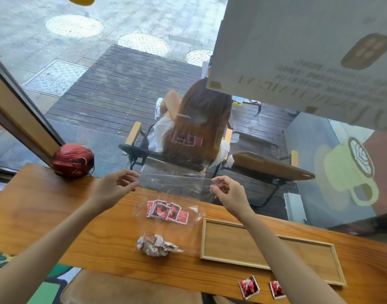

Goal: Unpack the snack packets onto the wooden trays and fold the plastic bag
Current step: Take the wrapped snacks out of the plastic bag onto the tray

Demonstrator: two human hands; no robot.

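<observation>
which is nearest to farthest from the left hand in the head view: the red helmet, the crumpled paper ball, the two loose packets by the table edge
From the left hand, which pinches the plastic bag:
1. Red helmet, just to its left against the window.
2. Crumpled paper ball, below it, mid-table.
3. Two loose packets, far right at the near table edge.

Both bare arms reached forward and slightly inward, forearms rising from the lower corners of the view. The left hand [117, 186] was raised with its wrist bent back, thumb and forefinger pinched together at their tips (the remaining fingers curled loosely behind them). The right hand [228, 191] was held level with the left and well apart from it, pinching likewise, its palm turned toward the left hand.
</observation>
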